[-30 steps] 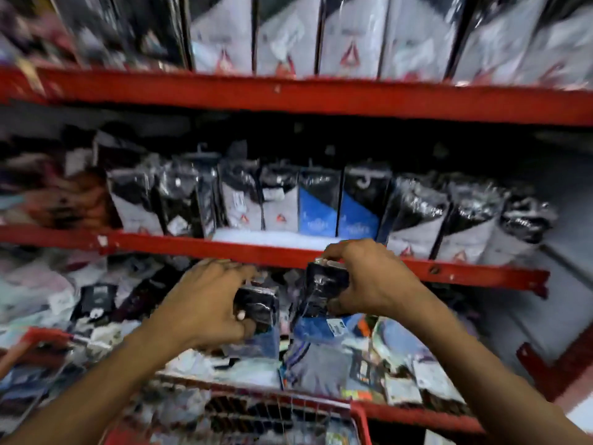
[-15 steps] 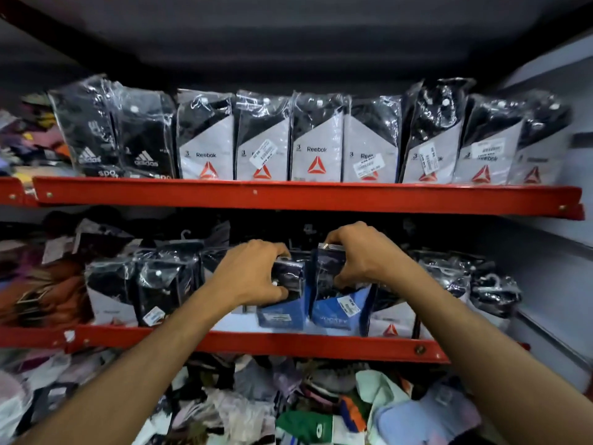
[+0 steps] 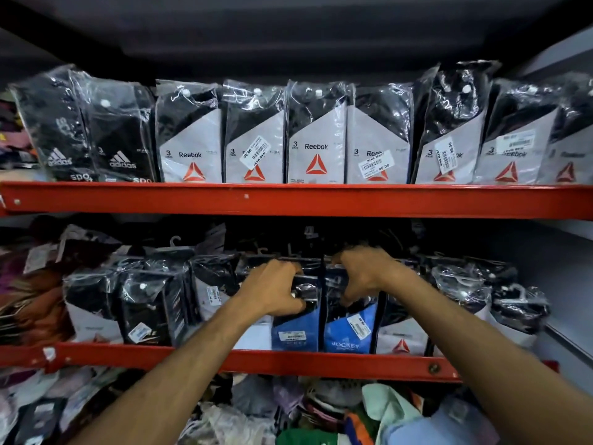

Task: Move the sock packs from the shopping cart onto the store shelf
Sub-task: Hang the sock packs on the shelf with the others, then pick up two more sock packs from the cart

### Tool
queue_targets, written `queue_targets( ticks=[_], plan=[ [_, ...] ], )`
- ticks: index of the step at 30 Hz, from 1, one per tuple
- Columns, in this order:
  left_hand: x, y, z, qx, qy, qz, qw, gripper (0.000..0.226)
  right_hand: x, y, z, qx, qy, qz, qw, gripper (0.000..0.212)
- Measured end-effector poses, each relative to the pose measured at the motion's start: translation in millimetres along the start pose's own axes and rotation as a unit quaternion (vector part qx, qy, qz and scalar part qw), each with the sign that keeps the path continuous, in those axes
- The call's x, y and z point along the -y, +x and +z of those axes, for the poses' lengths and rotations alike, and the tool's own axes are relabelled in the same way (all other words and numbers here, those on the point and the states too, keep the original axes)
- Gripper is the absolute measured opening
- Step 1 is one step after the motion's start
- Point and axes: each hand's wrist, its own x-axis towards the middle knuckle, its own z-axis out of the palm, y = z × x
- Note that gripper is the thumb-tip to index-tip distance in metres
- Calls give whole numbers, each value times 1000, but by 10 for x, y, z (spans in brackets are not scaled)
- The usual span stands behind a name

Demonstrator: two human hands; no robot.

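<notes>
Left of the red shelf rail's (image 3: 288, 361) middle, my left hand (image 3: 272, 290) is clamped on the top of a blue sock pack (image 3: 295, 329), standing it upright behind the rail so its label faces out. Just right, my right hand (image 3: 362, 274) pinches a second blue pack (image 3: 349, 332) (the Jockey one), squaring it against the first

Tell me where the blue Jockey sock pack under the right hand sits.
The blue Jockey sock pack stands on the middle red shelf, centre of the head view, between another blue pack and a Reebok pack, with the right hand on top.
</notes>
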Motion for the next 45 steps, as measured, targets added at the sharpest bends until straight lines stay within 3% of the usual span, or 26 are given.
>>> queue_targets(
  ticks=[5,8,14,17,20,24,28,33,40,45],
  plan=[
    [-14,12,57,2,16,6,1000,57,-77,-140,107,-91,-22,-22,995,89],
    [-8,-16,104,-13,33,14,999,64,-55,-249,171,-127,-7,-35,991,77],
    [-10,-101,190,-20,31,13,999,66,34,-343,224,-127,54,-46,989,54],
    [5,-120,235,-8,52,16,998,70,39,-340,228,-128,52,-47,989,57],
    [16,-183,243,-1,60,24,998,75,39,-374,277,-116,43,-39,992,74],
    [22,-478,290,-57,57,38,996,77,120,-550,462,-136,22,-35,990,89],
    [102,-1026,507,-128,65,68,987,74,396,-859,754,-209,52,-25,976,87],
    [364,-1902,1025,-104,80,25,991,74,990,-1266,1419,-260,84,-17,962,84],
    [792,-3378,1907,67,48,-75,994,74,1930,-1688,2701,-111,120,-68,984,86],
    [1100,-4218,2534,214,12,-147,966,80,2511,-1954,3552,61,165,-132,976,87]
  ],
)
